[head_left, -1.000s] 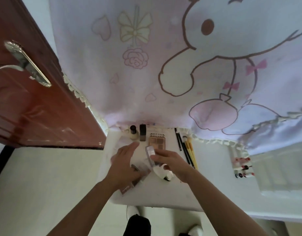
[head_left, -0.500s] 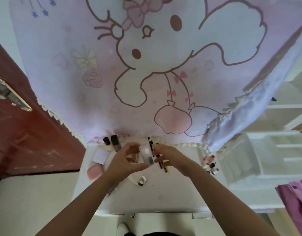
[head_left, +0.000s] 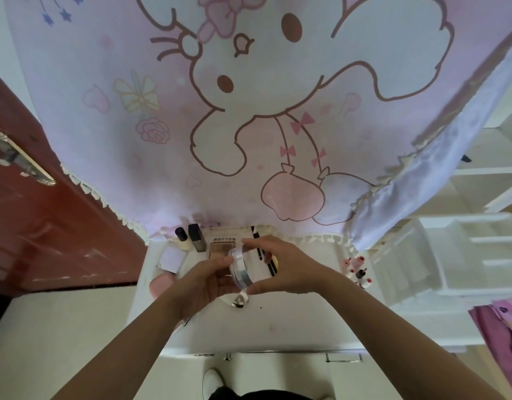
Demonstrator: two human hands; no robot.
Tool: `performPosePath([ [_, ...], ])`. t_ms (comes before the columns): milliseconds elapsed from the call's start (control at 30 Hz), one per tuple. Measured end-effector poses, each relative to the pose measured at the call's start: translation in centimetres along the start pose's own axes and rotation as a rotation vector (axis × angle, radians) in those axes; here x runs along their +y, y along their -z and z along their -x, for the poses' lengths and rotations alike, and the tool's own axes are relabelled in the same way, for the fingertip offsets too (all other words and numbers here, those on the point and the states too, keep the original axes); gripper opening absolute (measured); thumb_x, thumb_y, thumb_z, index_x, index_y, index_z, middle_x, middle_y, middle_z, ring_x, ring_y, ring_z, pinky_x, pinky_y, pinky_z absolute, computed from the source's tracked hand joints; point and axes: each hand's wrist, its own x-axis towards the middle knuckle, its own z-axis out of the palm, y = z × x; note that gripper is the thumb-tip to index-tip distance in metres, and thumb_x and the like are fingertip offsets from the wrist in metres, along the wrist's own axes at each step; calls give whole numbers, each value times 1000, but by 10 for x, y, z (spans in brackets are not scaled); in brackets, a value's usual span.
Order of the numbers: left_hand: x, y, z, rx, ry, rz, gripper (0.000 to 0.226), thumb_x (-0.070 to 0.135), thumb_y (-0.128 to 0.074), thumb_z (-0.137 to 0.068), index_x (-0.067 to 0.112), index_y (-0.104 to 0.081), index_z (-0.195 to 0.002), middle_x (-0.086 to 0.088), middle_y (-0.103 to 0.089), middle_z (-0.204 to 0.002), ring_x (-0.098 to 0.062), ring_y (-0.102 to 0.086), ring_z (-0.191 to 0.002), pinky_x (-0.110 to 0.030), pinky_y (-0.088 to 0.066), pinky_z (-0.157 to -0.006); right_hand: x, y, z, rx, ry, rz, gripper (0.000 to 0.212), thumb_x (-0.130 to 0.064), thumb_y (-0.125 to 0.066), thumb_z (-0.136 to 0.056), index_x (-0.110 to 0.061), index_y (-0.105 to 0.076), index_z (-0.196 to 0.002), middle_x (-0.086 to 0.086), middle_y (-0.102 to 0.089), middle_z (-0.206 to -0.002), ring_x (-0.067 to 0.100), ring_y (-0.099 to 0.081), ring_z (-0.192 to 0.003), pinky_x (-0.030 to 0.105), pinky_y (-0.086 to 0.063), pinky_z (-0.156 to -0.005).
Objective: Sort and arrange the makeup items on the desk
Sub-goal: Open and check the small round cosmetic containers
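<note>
Makeup items (head_left: 197, 241) line the far edge of the white table (head_left: 278, 327), under a big pink curtain (head_left: 119, 168) printed with a cartoon rabbit. A red-brown door (head_left: 47, 241) stands to the left and a white shelf unit (head_left: 451, 255) to the right.

The 2 hands are raised over the middle of the table and grip 1 small clear jar (head_left: 241, 268) between them, tipped on its side. The left hand (head_left: 205, 281) curls its fingers round it from the left. The right hand (head_left: 289, 268) pinches it, thumb below and fingers above.

Behind the hands lie a brown eyeshadow palette (head_left: 220, 247) and dark pencils or brushes (head_left: 259, 246), partly hidden. Near the far left corner stand a dark rectangular bottle (head_left: 197, 233) and a pale bottle with a black cap (head_left: 182, 237). A white square box (head_left: 171, 258) and a pink pad (head_left: 161, 284) lie nearer. Small red-capped bottles (head_left: 358, 269) cluster at the right edge. A small white object (head_left: 239, 298) lies just below the jar; what it is I cannot tell.
</note>
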Motion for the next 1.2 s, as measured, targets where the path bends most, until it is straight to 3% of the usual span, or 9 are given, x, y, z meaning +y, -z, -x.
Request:
performPosePath([
  [200,0,7,0,-73,31,-14,59,36,-71,-82,4,-58,-129,-27,-64,-113,-36,-65,-94,-38,-56,-80,0,-1,-2,54,11,8,83,-50,-86,-69,-45,-43,-140,-42,-43,-110,10,-51,-105,32,-51,-93],
  [400,2,7,-3,-40,-28,-30,84,43,-89,-62,-2,-59,-127,-35,-60,-112,-37,-64,-88,-38,-58,-80,-4,-3,-3,111,20,22,83,-52,-85,-69,-39,-47,-141,-37,-45,-110,11,-53,-103,33,-52,-90],
  [567,7,8,-2,-38,-36,-78,73,42,-91,-59,3,-68,-116,-33,-63,-116,-38,-65,-92,-37,-58,-80,-5,-6,-1,143,74,107,87,-56,-83,-70,-39,-43,-145,-38,-44,-107,8,-52,-95,27,-51,-84],
  [767,12,0,-2,-47,-55,-108,70,48,-89,-60,13,-70,-117,-26,-65,-118,-40,-64,-101,-45,-54,-92,1,-15,7,205,3,13,85,-66,-73,-75,-40,-36,-147,-24,-47,-122,4,-52,-99,24,-49,-90],
  [867,16,-5,-2,-66,-12,-82,76,45,-83,-66,2,-61,-125,-27,-65,-114,-36,-66,-92,-42,-56,-85,-2,-17,11,230,57,96,79,-68,-65,-81,-38,-33,-147,-24,-45,-126,3,-51,-104,24,-48,-93],
  [1000,16,-12,0,-99,79,37,62,43,-67,-75,0,-66,-120,-30,-63,-113,-33,-66,-85,-41,-57,-79,-6,-11,16,216,189,342,78,-69,-52,-89,-29,-25,-150,-12,-38,-138,7,-41,-122,22,-36,-105],
  [1067,15,-14,1,-121,105,59,61,43,-68,-75,0,-66,-118,-31,-62,-113,-34,-66,-86,-42,-56,-80,-6,-9,18,203,205,380,76,-68,-48,-92,-26,-24,-151,-9,-37,-138,8,-39,-122,20,-31,-106],
  [1200,11,-12,0,-141,76,114,66,42,-79,-72,-1,-65,-120,-28,-64,-107,-32,-67,-83,-41,-57,-78,-7,-10,19,191,221,323,71,-63,-51,-93,-22,-27,-146,-8,-35,-132,10,-39,-115,25,-38,-102],
])
